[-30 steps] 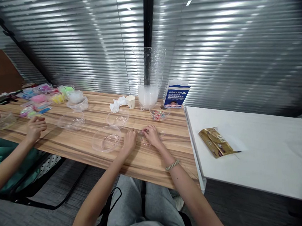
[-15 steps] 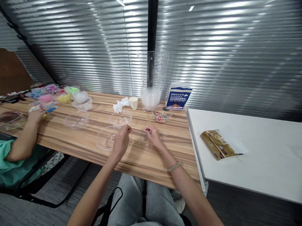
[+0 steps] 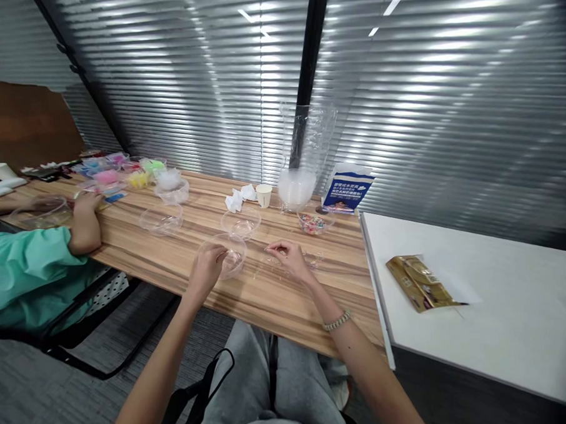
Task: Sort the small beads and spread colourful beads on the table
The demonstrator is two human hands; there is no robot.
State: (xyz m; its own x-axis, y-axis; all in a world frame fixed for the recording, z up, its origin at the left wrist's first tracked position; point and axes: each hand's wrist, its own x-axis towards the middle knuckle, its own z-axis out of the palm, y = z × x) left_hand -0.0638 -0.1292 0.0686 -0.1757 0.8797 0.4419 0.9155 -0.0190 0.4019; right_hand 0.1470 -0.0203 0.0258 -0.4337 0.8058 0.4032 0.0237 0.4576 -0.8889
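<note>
My left hand is at the near left side of a clear plastic bowl, its fingertips pinched together over the bowl. Whatever they hold is too small to make out. To the right, my right hand hovers low above the table, thumb and forefinger pressed together, their contents also unclear. Crumpled clear plastic lies on the wood beside and under the right hand. Behind it sits a clear bowl of small multicoloured pieces. Another clear bowl stands just beyond the left one.
Along the back stand a paper cup, crumpled tissues, a bagged tub of white material and a blue printed packet. A gold pouch lies on the white table. At left, a co-worker's hand is near coloured tubs.
My left hand has moved left, away from my right hand, and over the clear bowl. My right hand has shifted little, still pinched. The view has swung slightly left.
</note>
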